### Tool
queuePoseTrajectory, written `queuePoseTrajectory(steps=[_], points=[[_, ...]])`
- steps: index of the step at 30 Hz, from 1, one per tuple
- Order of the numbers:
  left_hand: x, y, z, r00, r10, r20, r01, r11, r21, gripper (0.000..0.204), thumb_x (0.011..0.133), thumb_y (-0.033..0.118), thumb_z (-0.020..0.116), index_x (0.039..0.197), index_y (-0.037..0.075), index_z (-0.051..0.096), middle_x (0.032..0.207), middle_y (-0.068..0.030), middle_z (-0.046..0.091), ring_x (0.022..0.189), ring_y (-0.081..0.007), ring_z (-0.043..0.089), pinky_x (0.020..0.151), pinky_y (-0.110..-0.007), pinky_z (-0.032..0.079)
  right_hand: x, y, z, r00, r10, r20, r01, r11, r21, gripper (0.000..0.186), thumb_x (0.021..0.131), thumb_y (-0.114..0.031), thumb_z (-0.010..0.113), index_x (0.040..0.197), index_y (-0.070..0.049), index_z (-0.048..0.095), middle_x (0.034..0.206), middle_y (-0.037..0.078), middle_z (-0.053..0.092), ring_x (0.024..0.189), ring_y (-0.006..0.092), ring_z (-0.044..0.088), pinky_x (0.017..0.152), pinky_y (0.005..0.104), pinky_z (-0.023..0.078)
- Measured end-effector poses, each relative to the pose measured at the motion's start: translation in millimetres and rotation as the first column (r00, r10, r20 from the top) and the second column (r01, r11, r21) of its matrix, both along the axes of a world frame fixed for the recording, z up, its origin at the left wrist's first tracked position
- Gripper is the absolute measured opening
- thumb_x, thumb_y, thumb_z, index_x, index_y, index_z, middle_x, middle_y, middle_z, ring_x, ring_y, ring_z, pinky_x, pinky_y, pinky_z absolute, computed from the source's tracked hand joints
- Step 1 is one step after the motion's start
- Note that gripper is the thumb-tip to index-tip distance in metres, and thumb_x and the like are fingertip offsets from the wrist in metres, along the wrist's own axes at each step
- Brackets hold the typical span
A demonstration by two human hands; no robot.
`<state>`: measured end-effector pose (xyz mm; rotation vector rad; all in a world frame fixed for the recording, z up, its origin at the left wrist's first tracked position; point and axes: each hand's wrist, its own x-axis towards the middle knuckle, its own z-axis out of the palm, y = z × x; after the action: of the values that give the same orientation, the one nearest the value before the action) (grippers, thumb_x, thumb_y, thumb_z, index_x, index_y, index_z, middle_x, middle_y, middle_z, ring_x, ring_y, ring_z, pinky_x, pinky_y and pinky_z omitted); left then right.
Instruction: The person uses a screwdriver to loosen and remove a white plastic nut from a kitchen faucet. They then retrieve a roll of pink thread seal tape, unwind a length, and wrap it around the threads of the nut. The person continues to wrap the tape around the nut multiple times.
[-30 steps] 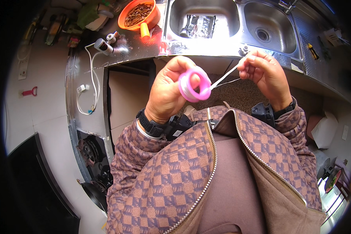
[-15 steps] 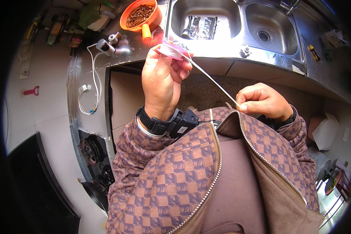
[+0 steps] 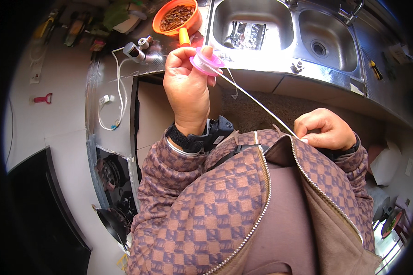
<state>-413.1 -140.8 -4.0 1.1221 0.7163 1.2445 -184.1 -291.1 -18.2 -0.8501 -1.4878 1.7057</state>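
Note:
My left hand is raised in front of the counter's edge, its fingers and thumb closed around a pink spool of white thread seal tape. A length of the white tape runs off the spool, taut, down to my right hand. That hand pinches the tape's other end close to my open jacket; the fingertips partly cover the end. Beside the spool, a thin loose piece hangs below the left fingers.
Beyond my hands are two steel sink basins; one holds a dark tool and a packet. An orange pan of brown strips, metal fittings and a white cord lie left. A yellow-handled screwdriver lies right.
My right hand has moved a little right and down, and the tape between my hands is longer. The spool has turned to show its face, with a loose piece now hanging beside it.

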Motion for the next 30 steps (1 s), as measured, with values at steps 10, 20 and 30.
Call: queuePoseTrajectory(steps=[10, 20, 30], points=[[-10, 1, 2, 0.99, 0.097, -0.1, -0.07, 0.968, 0.242, 0.017, 0.085, 0.003, 0.066, 0.096, 0.003, 0.054, 0.083, -0.0041, 0.062, 0.07, -0.0079, 0.058, 0.063, -0.019, 0.048, 9, -10, 3, 1.0, -0.017, 0.016, 0.018, 0.999, -0.046, 0.016, 0.085, -0.011, 0.063, 0.078, 0.003, 0.062, 0.071, 0.007, 0.059, 0.065, 0.0139, 0.055, 0.061, 0.0268, 0.043], [-13, 6, 8, 0.981, 0.177, -0.078, -0.129, 0.899, 0.417, 0.018, 0.084, -0.005, 0.063, 0.097, 0.002, 0.054, 0.086, -0.0028, 0.06, 0.072, -0.0082, 0.059, 0.067, -0.02, 0.05, 12, -11, 3, 0.999, 0.005, 0.049, -0.003, 0.999, -0.04, 0.017, 0.085, -0.012, 0.063, 0.078, 0.004, 0.061, 0.072, 0.006, 0.06, 0.066, 0.0131, 0.056, 0.062, 0.026, 0.044], [-12, 14, 30, 0.954, 0.239, -0.182, -0.044, 0.71, 0.703, 0.023, 0.073, -0.006, 0.07, 0.089, 0.007, 0.059, 0.094, -0.0022, 0.058, 0.077, -0.0077, 0.051, 0.062, -0.02, 0.038, -6, 8, -60, 0.994, -0.083, 0.076, 0.105, 0.926, -0.364, 0.015, 0.086, -0.01, 0.064, 0.091, 0.003, 0.067, 0.078, 0.002, 0.065, 0.07, 0.008, 0.057, 0.067, 0.0223, 0.048]])
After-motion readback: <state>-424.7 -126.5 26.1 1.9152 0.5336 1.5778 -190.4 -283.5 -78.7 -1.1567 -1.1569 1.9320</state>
